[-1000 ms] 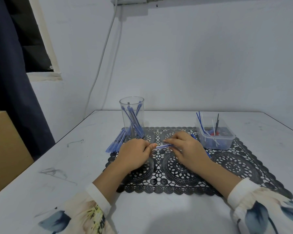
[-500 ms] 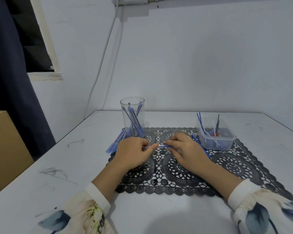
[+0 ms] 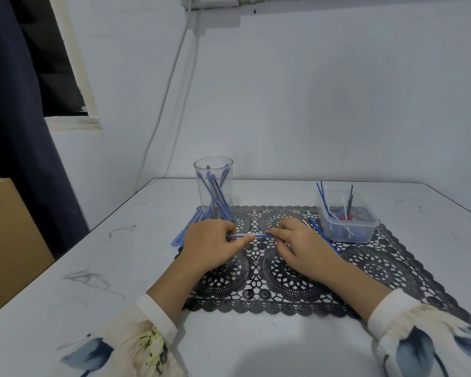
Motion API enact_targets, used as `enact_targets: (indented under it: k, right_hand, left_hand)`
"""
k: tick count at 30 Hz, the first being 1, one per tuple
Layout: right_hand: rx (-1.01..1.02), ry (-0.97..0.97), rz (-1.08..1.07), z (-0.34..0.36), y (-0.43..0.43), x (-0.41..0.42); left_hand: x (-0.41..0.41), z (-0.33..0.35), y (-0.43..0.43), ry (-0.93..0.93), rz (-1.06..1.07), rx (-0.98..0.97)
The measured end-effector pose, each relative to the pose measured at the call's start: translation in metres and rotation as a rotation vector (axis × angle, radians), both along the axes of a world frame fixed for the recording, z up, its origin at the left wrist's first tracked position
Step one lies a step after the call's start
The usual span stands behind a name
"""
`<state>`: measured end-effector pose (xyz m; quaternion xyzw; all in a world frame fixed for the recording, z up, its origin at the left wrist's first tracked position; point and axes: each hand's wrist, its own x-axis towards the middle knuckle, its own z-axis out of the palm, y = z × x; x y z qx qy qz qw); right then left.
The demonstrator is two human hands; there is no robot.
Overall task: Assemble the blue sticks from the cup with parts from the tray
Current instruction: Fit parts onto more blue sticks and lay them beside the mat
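— With the left hand (image 3: 210,244), pinches the left end of a blue stick (image 3: 249,235) between thumb and curled fingers.
— And with the right hand (image 3: 302,246)?
— Closes the fingertips on the other end. Holds the stick level between both hands, just above the black lace mat (image 3: 283,276).
— Anything close to the right hand?
— Yes, a loose thin rod (image 3: 324,238), blue, slanted on the mat between that hand and the tray (image 3: 348,227). Touching the hand or not: cannot tell.
— And in the tray?
— Thin blue, white and black rods leaning out over the rim, plus small red and blue parts at the bottom. Clear plastic, set on the mat's far right corner.
— Where to find the cup (image 3: 214,183)?
— Upright at the mat's far left corner, just beyond the left hand. Clear, with more sticks (image 3: 215,194) leaning inside.
— Beside it?
— A flat pile of sticks (image 3: 189,227), left of the cup, partly on the mat's edge and partly on the pale desk (image 3: 93,268).
— Further out?
— White floral sleeves at both wrists, a dark curtain (image 3: 17,131) on the left, a white cable (image 3: 169,91) down the wall.
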<state>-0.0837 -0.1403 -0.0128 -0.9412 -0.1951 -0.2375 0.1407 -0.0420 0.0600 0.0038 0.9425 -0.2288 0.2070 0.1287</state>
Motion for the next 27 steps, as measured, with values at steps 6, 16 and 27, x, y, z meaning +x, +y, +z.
enact_targets:
  k: [6,16,27]
  right_hand:
    - [0.016,0.002,0.059,0.0017,-0.0005,-0.0012]
    - [-0.029,0.010,0.105,0.0050,-0.0015,-0.0044]
    - [0.198,0.056,0.010,0.0066,-0.0038,-0.0071]
  left_hand:
    - [-0.0002,0.0005,0.0010,0.018,-0.016,-0.032]
    - [0.0008,-0.0035,0.0019,0.063,-0.095,-0.080]
    - [0.0027,-0.0024,0.0029,0.042,-0.047,-0.099]
